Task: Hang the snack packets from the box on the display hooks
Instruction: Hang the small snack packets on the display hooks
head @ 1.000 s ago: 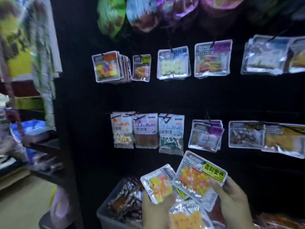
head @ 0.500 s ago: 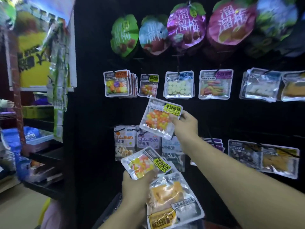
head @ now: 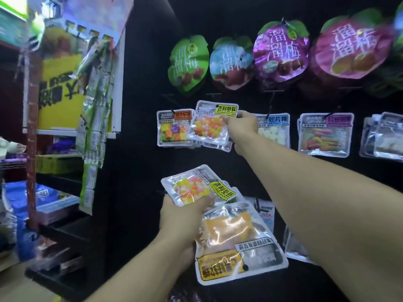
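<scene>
A clear candy packet (head: 212, 123) with a yellow label is up at the black wall of hooks, over the packets hanging there. The right hand (head: 242, 126) pinches its right edge. Lower down, the left hand (head: 182, 214) grips a bunch of packets (head: 220, 223), with an orange one at the bottom.

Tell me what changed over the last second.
The right hand carried its yellow-labelled candy packet up from beside the left hand's stack to the upper hook row, over the packets hanging there. It is still pinched, not released. The left hand keeps gripping the remaining packets, low in front.
</scene>
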